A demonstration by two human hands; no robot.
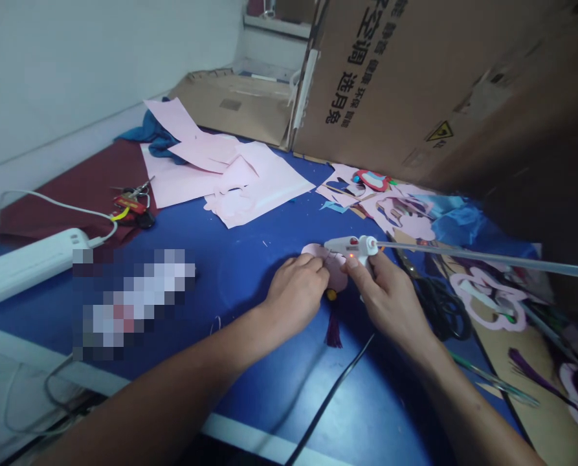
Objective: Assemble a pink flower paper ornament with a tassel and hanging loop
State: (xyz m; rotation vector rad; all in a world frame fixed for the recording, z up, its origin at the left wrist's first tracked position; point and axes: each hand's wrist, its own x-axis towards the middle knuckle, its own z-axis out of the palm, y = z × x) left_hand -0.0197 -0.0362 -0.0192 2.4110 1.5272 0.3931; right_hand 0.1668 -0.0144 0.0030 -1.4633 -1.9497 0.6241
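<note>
In my right hand [390, 288] is a white hot glue gun [354, 246], its small light lit orange and a long clear glue stick [463, 254] jutting from its back. The nozzle points left, over a pink paper cutout [337, 275] lying on the blue tabletop. My left hand [298, 285] is closed at the cutout's left edge, the fingertips pressed on it and partly hidden. A yellow bead [331, 294] and a dark purple tassel [334, 331] hang out below the cutout. From under my right hand a black cord [332, 395] runs toward the table's front edge.
Pink sheets [269, 181] lie at the back left, near scissors [140, 191] on dark red material. A white power strip [31, 268] is at left. Scraps [386, 200], black-handled scissors [408, 265], coiled black cable [441, 307] and a flower-shaped cutout [487, 301] crowd the right. Cardboard [390, 84] stands behind.
</note>
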